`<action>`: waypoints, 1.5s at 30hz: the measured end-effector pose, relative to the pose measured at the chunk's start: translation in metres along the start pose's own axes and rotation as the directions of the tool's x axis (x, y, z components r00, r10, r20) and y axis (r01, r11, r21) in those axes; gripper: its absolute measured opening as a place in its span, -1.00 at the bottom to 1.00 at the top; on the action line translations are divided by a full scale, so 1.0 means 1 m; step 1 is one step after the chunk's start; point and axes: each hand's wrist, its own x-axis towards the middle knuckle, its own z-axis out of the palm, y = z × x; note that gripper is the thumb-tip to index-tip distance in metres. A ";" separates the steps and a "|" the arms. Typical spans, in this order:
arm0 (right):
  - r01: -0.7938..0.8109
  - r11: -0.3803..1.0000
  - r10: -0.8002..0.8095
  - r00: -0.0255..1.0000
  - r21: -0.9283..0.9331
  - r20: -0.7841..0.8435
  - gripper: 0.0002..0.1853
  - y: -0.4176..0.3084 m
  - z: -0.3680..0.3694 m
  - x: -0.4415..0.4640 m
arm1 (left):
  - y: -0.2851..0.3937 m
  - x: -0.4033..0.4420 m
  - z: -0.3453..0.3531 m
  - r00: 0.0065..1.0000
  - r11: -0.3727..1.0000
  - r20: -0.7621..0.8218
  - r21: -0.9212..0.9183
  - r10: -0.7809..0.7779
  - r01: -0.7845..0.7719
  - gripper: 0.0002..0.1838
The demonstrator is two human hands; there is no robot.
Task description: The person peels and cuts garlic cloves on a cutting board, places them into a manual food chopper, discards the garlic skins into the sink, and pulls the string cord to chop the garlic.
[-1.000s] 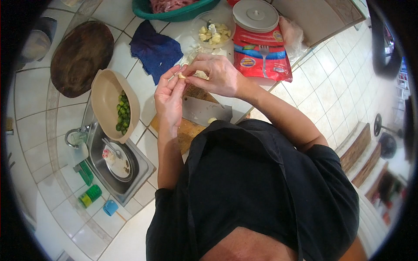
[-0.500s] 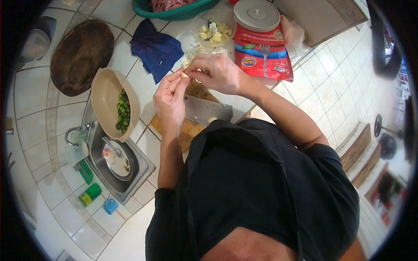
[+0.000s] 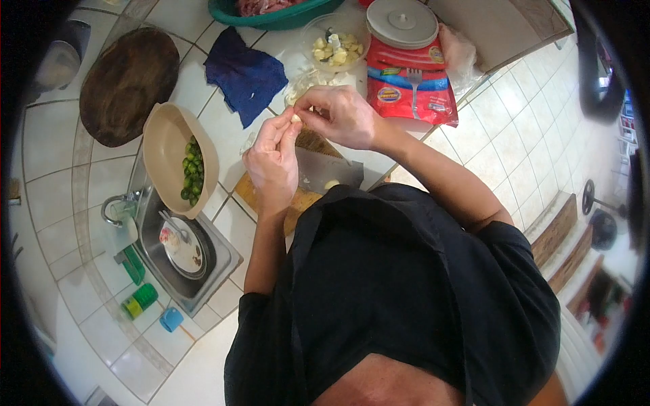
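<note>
While the left hand (image 3: pixel 272 162) pinches a small, smooth, pale garlic clove (image 3: pixel 296 119) between thumb and fingertips, the right hand (image 3: pixel 340 116) curls its fingers close beside it; whether these grip the clove too, I cannot tell. Both are raised above a worn wooden cutting board (image 3: pixel 245 192), where a broad metal knife blade (image 3: pixel 325 169) lies flat with another pale clove (image 3: pixel 331 184) near it. Papery scraps (image 3: pixel 315 82) lie crumpled beyond the hands, below a round clear plastic bowl (image 3: pixel 336 42) of yellowish pieces around a white hub. A rumpled blue cloth (image 3: pixel 245 74) lies to the left, and an oval beige dish (image 3: pixel 162 145) holds glossy green vegetables (image 3: pixel 193 170).

The black apron (image 3: pixel 379 271) covers the board's near part, and the knife's handle is out of sight. The teal basin (image 3: pixel 271 19) of pinkish meat is cut off at the top edge.

On the glossy red packet (image 3: pixel 409 101), a fork is pictured across a blue band; its lettering is too small to read.
</note>
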 end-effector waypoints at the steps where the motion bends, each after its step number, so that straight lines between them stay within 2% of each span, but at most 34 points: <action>1: -0.002 1.000 0.002 1.000 0.002 0.001 -0.84 -0.001 -0.002 -0.001 | 0.000 0.000 -0.001 1.000 1.000 0.001 0.001 -0.002 0.002 -0.75; 4: -0.070 0.995 0.066 0.996 0.070 0.066 -0.82 -0.001 -0.008 0.000 | 0.000 0.000 -0.002 1.000 0.999 -0.006 0.030 -0.017 0.017 -0.76; 6: -0.059 0.997 0.053 0.994 0.056 0.097 -0.81 0.000 -0.010 0.000 | 0.000 -0.001 -0.002 0.998 0.993 -0.025 0.112 0.051 -0.048 -0.77; 7: -0.060 0.997 0.055 0.994 0.055 0.095 -0.81 -0.001 -0.010 -0.001 | -0.001 -0.001 -0.001 0.998 0.993 -0.023 0.111 0.051 -0.048 -0.77; 9: -0.073 0.997 0.071 0.994 0.023 0.082 -0.82 -0.003 -0.009 -0.001 | -0.003 -0.002 0.000 0.984 0.963 -0.036 0.214 0.176 -0.165 -0.78; 15: -0.010 1.000 0.010 1.000 0.002 0.014 -0.84 -0.003 -0.002 -0.005 | 0.006 -0.003 -0.002 0.956 0.896 0.011 0.345 0.294 -0.280 -0.79; 22: 0.048 0.999 -0.049 0.997 -0.012 -0.059 -0.84 -0.001 0.005 -0.006 | 0.006 -0.006 -0.002 0.950 0.898 0.023 0.319 0.312 -0.303 -0.79; 24: -0.030 0.999 0.030 1.000 0.031 -0.001 -0.84 -0.005 0.001 -0.007 | 0.002 -0.005 -0.003 0.980 0.956 -0.026 0.227 0.197 -0.186 -0.80; 25: -0.031 0.999 0.031 1.000 0.032 -0.001 -0.84 -0.006 -0.002 -0.007 | 0.002 -0.006 -0.003 0.980 0.956 -0.025 0.228 0.196 -0.185 -0.80; 27: -0.131 0.981 0.124 0.991 0.142 0.059 -0.84 -0.006 -0.006 -0.007 | 0.002 -0.005 -0.004 0.978 0.949 -0.025 0.249 0.207 -0.194 -0.81; 28: -0.132 0.981 0.125 0.990 0.141 0.059 -0.84 -0.006 -0.007 -0.006 | 0.003 -0.006 -0.004 0.978 0.949 -0.024 0.248 0.207 -0.194 -0.81; 30: -0.105 0.990 0.099 0.992 0.091 0.073 -0.84 -0.005 -0.008 -0.007 | 0.004 -0.006 -0.005 0.950 0.897 0.026 0.321 0.312 -0.304 -0.79; 34: -0.054 0.998 0.051 0.997 0.042 0.052 -0.85 -0.007 -0.005 -0.006 | 0.008 -0.005 -0.005 0.955 0.895 0.033 0.340 0.294 -0.288 -0.79; 36: -0.046 0.997 0.046 0.999 0.059 0.005 -0.84 -0.007 -0.001 -0.007 | 0.003 -0.003 -0.006 0.910 0.848 0.062 0.341 0.410 -0.405 -0.74; 40: -0.107 0.992 0.106 0.994 0.069 0.015 -0.83 -0.011 0.002 -0.006 | 0.005 -0.002 -0.008 0.907 0.848 0.056 0.336 0.418 -0.411 -0.74; 45: -0.033 0.999 0.035 0.994 0.021 -0.106 -0.81 -0.004 0.010 -0.007 | 0.007 -0.003 -0.004 0.931 0.885 0.048 0.297 0.362 -0.359 -0.75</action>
